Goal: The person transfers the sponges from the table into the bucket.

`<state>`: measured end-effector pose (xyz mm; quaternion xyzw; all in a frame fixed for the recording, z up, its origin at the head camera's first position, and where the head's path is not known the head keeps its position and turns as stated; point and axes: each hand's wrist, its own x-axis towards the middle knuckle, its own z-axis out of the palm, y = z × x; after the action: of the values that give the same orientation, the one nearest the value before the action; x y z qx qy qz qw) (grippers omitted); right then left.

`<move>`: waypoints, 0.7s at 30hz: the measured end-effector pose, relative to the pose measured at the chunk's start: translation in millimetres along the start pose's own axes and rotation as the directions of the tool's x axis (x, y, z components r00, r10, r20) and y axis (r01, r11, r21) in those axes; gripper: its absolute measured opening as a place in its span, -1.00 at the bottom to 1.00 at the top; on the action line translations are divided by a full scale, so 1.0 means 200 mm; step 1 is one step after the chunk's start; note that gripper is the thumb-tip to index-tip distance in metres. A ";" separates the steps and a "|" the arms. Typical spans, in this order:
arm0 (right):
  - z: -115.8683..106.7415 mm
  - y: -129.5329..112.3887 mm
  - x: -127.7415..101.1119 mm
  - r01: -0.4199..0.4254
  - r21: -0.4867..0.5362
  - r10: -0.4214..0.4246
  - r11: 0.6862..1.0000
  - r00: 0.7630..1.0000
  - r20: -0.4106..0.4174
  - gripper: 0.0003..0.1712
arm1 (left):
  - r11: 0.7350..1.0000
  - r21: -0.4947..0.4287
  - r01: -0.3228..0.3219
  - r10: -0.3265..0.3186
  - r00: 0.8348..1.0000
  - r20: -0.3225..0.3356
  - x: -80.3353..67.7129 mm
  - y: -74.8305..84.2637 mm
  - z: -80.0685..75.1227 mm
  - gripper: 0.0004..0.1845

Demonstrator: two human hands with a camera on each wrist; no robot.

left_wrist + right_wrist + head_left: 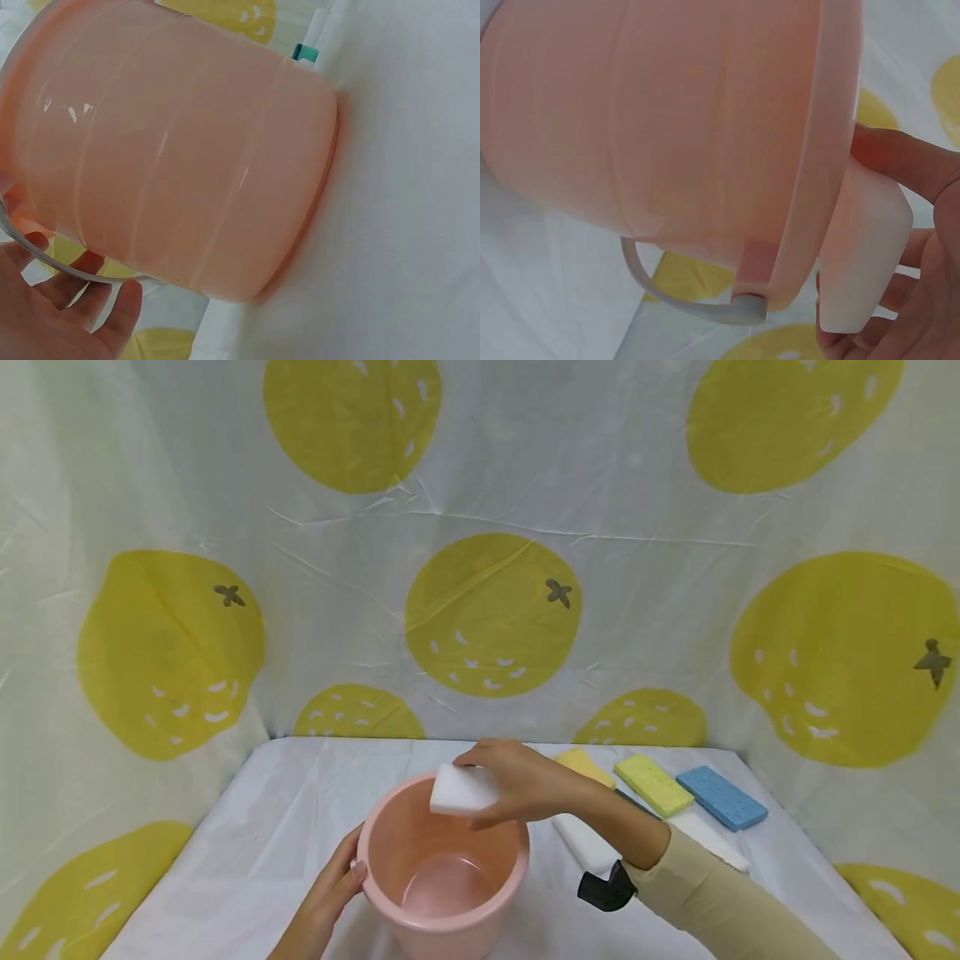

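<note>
A pink plastic bucket (446, 935) with a pale handle (682, 304) stands upright on the white cloth. My left hand (330, 885) holds its rim on the left side, thumb at the edge. In the left wrist view the fingers of that hand (71, 315) spread by the curved handle. Over the bucket's mouth, my right hand (521, 783) grips a white sponge block (463, 791) between thumb and fingers. The right wrist view has this white block (866, 247) right beside the bucket's rim, the thumb on one edge and the fingers behind it. Inside, the bucket's visible bottom is bare.
To the right lie a yellow sponge (585, 766), a lime sponge (654, 784), a blue sponge (722, 797) and white blocks (588, 843), partly hidden by my right forearm. A dark edge (636, 803) shows among them. Lemon-print curtain (337, 610) encloses the back and sides.
</note>
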<state>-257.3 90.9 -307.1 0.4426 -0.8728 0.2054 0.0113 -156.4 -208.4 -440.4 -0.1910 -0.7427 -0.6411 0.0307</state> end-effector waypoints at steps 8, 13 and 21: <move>0.06 -0.02 0.08 0.020 0.032 -0.023 0.999 0.997 0.075 -0.26 | 0.999 -0.006 0.044 -0.044 0.999 -0.004 0.00 0.01 0.00 -0.46; 0.08 -0.04 0.11 0.004 0.044 -0.009 0.999 0.994 0.112 -0.29 | 0.998 -0.009 0.060 -0.060 0.998 -0.010 0.01 0.02 0.00 -0.46; 0.10 -0.06 0.14 0.010 0.009 -0.011 1.000 0.989 0.149 -0.26 | 0.996 -0.027 0.090 -0.091 0.995 -0.035 0.01 0.03 0.00 -0.45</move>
<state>-261.7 56.0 -315.3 0.4613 -0.8680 0.1754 -0.0546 -156.6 -206.4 -433.7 -0.1458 -0.7417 -0.6546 0.0125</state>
